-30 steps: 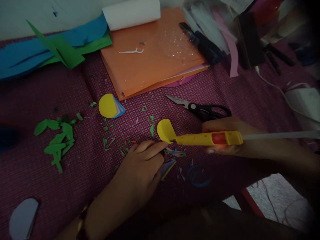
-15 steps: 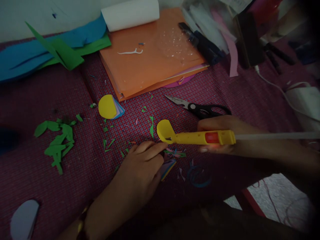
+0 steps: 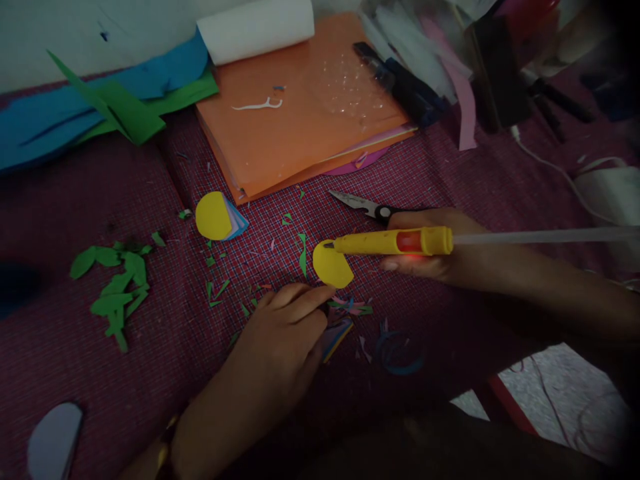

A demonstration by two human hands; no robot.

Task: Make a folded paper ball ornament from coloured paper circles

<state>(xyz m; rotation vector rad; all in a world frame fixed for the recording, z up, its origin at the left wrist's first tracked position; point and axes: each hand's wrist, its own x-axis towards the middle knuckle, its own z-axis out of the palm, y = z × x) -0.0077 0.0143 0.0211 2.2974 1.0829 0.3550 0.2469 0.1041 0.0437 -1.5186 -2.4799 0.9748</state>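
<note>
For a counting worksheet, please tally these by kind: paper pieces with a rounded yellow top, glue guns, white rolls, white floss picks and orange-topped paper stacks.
Yellow-topped paper pieces: 2
Glue gun: 1
White roll: 1
White floss pick: 1
Orange-topped paper stack: 1
Total: 6

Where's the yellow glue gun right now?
In the head view, right of centre, the glue gun is in the right hand, its tip over the yellow paper by the left hand.
</note>
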